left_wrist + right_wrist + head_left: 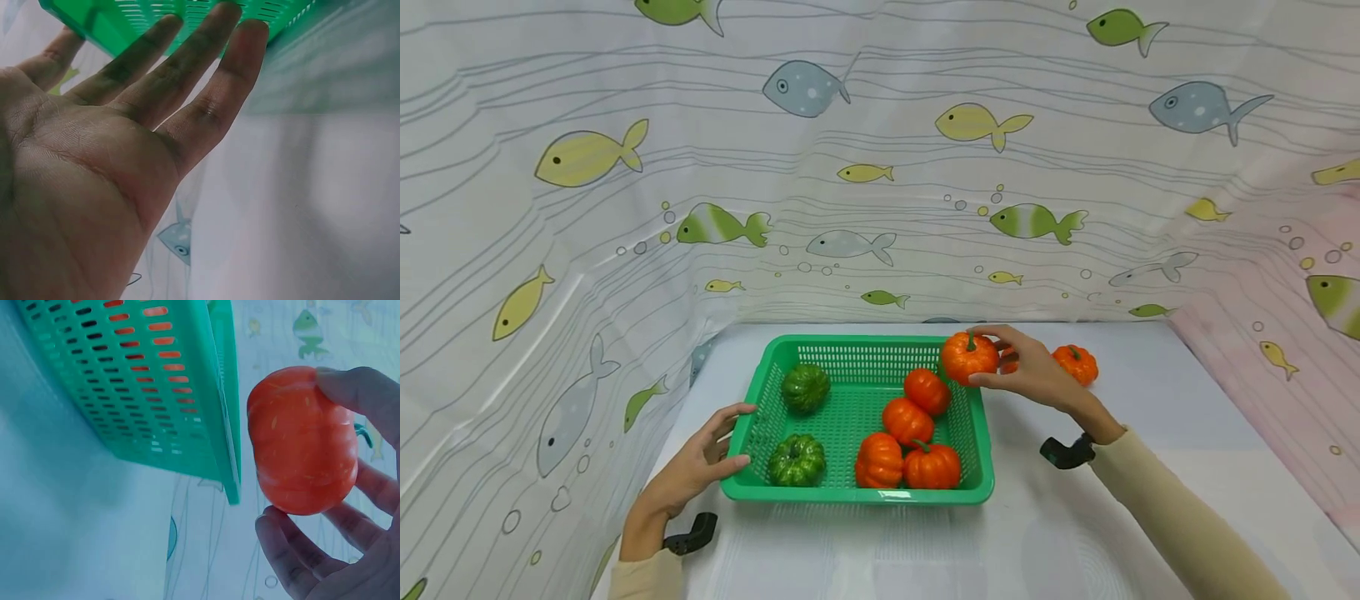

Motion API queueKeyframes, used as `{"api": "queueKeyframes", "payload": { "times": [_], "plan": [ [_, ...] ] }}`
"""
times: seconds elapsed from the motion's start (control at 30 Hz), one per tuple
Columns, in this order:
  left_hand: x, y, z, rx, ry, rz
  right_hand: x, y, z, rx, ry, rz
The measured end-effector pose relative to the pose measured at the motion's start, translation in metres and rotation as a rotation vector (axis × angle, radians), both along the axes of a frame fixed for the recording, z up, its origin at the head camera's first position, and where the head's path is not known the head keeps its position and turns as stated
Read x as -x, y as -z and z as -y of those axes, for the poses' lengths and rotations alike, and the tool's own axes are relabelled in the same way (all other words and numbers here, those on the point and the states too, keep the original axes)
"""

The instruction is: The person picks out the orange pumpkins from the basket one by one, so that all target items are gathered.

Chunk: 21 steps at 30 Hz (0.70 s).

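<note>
A green plastic basket stands on the table, its sides slotted. My left hand is at its left side, with the fingertips and thumb at the rim; in the left wrist view the fingers reach out fairly straight to the slotted wall. My right hand holds an orange toy pumpkin between thumb and fingers, at the basket's far right corner. From the right wrist, this pumpkin shows just outside the rim, stem toward the palm. Inside lie several orange pumpkins on the right and green pumpkins on the left.
Another orange pumpkin sits on the white table to the right of the basket, and part of one shows behind my right fingers. A fish-patterned curtain closes off the back and both sides.
</note>
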State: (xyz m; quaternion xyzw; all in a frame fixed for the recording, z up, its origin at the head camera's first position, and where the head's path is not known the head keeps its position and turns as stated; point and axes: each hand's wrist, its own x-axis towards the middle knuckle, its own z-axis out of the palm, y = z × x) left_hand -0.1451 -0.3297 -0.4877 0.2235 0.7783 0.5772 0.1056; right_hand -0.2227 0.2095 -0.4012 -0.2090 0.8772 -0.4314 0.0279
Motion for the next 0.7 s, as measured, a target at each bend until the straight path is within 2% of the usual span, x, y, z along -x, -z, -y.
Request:
{"api": "queueKeyframes", "payload": {
  "times": [0.3,0.7],
  "plan": [
    [0.001,-0.001,0.0,-0.02,0.008,0.015,-0.002,0.008,-0.027,0.008,0.057,0.021],
    [-0.001,-0.002,0.0,-0.02,0.011,0.024,-0.012,0.018,-0.064,-0.056,0.179,0.041]
  ]
}}
